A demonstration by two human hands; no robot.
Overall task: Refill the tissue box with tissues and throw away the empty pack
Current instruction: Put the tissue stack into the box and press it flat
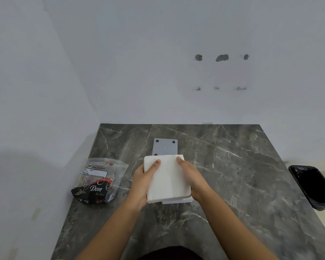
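Head view: both hands clamp the white tissue stack [167, 180] from its sides, left hand [142, 182] and right hand [192, 180] each curled with thumb on top, probably to keep the loose sheets squared over the white box [178, 201] peeking out beneath. The emptied pack [99, 182] lies on the counter [242, 184] just left of the left hand, and the black-lined bin [313, 186] stands well off to the right, handy for discarding it.

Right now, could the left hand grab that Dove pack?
Probably yes. The Dove pack lies just left of the left hand with bare counter between, but that hand is holding the tissue stack and would have to let go first.
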